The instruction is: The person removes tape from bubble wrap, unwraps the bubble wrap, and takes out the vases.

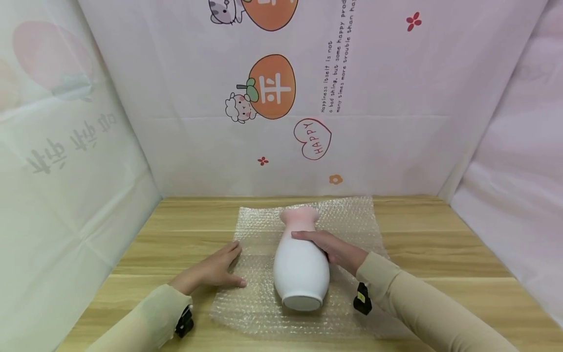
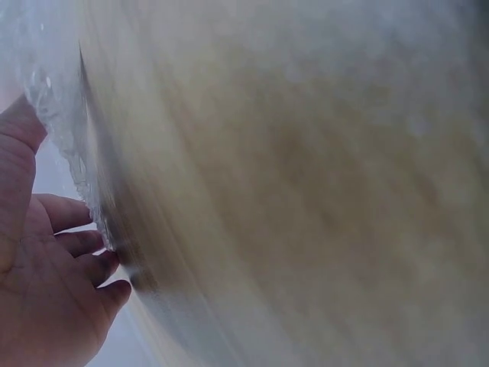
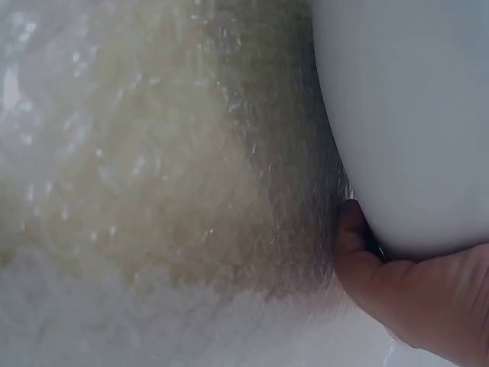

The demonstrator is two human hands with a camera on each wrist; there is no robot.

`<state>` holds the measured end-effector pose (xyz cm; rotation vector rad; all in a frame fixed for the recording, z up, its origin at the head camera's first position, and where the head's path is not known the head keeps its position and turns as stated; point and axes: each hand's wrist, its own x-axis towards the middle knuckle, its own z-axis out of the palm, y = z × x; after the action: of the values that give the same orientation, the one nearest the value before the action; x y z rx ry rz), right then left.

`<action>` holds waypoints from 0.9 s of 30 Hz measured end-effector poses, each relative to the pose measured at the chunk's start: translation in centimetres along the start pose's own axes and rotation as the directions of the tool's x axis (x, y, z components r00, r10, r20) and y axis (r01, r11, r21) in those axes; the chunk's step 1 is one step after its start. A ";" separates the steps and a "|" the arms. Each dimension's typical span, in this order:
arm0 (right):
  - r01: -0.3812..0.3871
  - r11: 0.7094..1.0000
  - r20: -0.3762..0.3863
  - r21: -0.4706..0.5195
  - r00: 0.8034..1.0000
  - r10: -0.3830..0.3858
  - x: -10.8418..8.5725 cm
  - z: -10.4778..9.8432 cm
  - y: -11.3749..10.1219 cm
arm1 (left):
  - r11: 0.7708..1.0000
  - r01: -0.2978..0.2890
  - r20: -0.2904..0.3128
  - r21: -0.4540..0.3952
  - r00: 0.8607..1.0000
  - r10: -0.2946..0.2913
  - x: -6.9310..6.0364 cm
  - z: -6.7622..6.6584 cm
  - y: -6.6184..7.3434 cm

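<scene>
A white vase point(image 1: 301, 264) with a pink neck lies on its side on a sheet of bubble wrap point(image 1: 255, 313), base towards me and mouth away. My right hand point(image 1: 336, 249) grips the vase from its right side, just below the neck. In the right wrist view, fingers of that hand point(image 3: 416, 298) curl against the smooth white body point(image 3: 412, 115); the rest of the hand is out of frame. My left hand point(image 1: 215, 269) rests at the sheet's left edge, thumb and fingers spread apart. The left wrist view shows its fingertips point(image 2: 99, 267) touching the wrap's edge point(image 2: 72, 153).
The wood-grain tabletop point(image 1: 162, 244) extends on both sides of the wrap. A printed white cloth point(image 1: 378, 146) hangs at the back, with more cloth along the left point(image 1: 88, 195) and right point(image 1: 519, 186). A black wrist camera point(image 1: 362, 299) sits at my right cuff.
</scene>
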<state>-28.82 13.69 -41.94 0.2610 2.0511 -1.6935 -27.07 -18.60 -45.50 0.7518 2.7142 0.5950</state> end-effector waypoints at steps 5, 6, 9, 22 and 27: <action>0.011 1.000 0.000 0.001 1.000 -0.011 -0.1 0.2 -0.1 | 1.000 -0.006 -0.003 0.004 1.000 0.006 0.1 -0.1 0.2; 0.019 1.000 -0.005 -0.006 1.000 -0.019 -0.1 0.3 -0.2 | 1.000 -0.008 -0.004 0.004 1.000 0.008 0.0 -0.1 0.2; 0.037 0.999 -0.027 -0.017 0.999 -0.037 -0.3 0.5 -0.2 | 1.000 -0.006 -0.004 0.007 1.000 0.006 0.1 -0.2 0.1; 0.116 0.993 -0.061 0.024 0.992 -0.115 -1.5 0.8 0.4 | 1.000 0.002 -0.002 -0.012 1.000 -0.002 0.0 -0.1 0.2; 0.132 0.990 -0.099 0.045 0.987 -0.127 -1.7 0.7 0.6 | 1.000 0.004 -0.007 -0.005 1.000 -0.004 -0.1 -0.1 0.1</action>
<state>-26.88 13.44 -41.76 0.2338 2.1376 -1.8465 -27.03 -18.58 -45.33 0.7445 2.7188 0.6042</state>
